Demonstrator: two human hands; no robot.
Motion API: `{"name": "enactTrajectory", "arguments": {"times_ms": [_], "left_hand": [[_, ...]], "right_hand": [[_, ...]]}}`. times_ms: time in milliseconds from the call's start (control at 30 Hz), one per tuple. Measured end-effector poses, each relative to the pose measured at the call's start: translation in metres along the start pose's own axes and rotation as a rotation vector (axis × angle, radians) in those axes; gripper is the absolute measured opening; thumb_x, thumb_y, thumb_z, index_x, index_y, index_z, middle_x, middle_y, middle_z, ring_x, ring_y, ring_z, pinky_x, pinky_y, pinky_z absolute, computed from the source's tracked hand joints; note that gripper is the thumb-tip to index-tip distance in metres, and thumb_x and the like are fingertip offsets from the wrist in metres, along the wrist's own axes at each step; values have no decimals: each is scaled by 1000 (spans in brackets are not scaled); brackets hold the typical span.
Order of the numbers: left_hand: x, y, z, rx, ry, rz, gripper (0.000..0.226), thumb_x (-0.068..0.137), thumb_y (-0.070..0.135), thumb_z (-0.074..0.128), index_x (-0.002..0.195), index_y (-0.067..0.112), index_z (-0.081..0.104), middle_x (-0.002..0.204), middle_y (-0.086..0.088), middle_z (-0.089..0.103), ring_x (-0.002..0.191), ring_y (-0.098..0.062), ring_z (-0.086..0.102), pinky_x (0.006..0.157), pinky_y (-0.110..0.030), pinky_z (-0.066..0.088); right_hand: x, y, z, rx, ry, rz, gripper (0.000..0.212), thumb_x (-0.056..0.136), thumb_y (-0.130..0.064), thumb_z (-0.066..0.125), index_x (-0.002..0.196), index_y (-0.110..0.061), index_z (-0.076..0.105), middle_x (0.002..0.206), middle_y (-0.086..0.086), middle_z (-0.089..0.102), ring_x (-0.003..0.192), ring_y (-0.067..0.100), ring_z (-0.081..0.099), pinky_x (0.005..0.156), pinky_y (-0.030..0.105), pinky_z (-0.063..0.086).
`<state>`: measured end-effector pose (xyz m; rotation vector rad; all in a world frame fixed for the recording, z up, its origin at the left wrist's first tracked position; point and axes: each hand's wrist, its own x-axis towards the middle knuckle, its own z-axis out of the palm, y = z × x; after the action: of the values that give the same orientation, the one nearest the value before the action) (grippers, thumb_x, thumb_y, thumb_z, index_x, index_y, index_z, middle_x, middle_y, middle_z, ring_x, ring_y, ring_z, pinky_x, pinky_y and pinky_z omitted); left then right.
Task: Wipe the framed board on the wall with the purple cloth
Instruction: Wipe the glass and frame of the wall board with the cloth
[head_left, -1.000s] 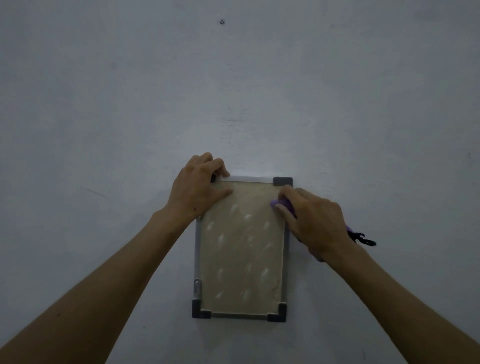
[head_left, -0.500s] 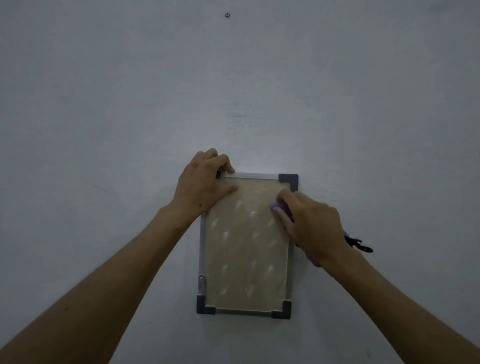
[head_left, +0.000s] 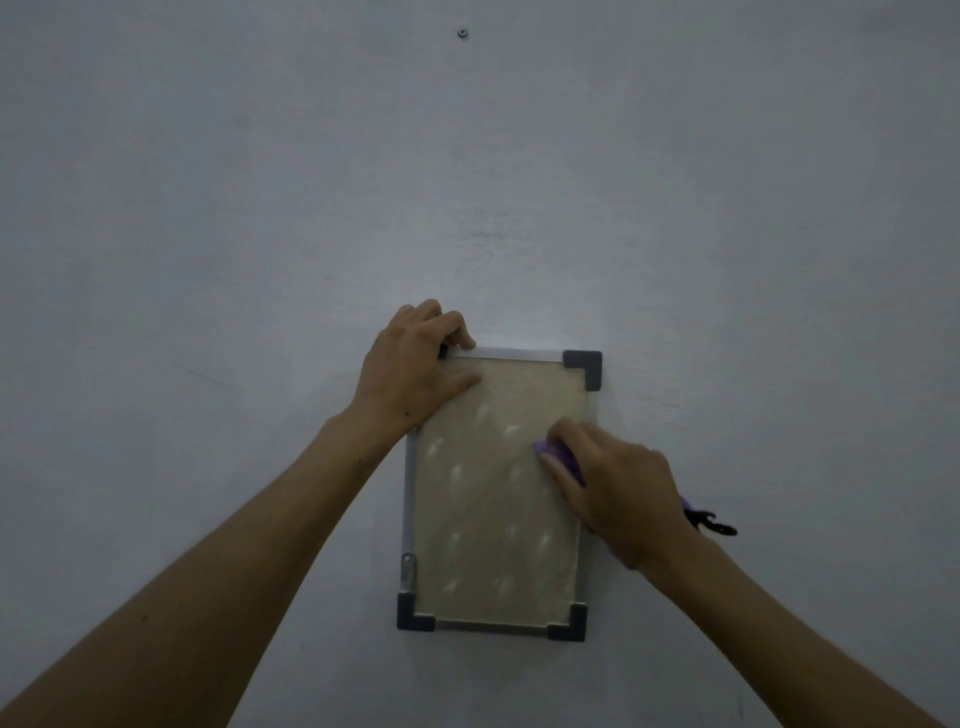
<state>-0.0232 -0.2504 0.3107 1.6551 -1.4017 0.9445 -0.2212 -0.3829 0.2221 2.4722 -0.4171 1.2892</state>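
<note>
The scene is dimly and evenly lit, with a grey cast. Faint shadows are thrown on the wall (head_left: 727, 208). Slight softness is seen throughout.

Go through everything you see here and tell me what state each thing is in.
framed board: upright against the wall, pale smudges across it
purple cloth: bunched, pressed to board's right side
left hand: grips top-left corner
right hand: holds cloth
screw: in wall, bare

R hand (head_left: 618, 486) w/ cloth (head_left: 557, 453) on board (head_left: 483, 499)
</note>
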Motion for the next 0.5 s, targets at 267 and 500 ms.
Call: {"name": "enactTrajectory", "arguments": {"times_ms": [267,500], "left_hand": [[0,-1,1,-12,13,3,29,74,30,84,95,21,66,90,5,53,88,-13,47,76,-27,43],[-1,-4,1,-11,18,9,31,74,32,85,95,21,66,91,5,53,88,-12,48,75,-25,39]], "right_hand": [[30,0,-6,17,212,162,27,100,-47,47,102,-22,58,82,-5,63,60,13,58,56,31,54],[3,-16,13,104,76,124,24,99,-49,49,95,-26,51,73,-8,58,56,9,55,56,29,55]]}}
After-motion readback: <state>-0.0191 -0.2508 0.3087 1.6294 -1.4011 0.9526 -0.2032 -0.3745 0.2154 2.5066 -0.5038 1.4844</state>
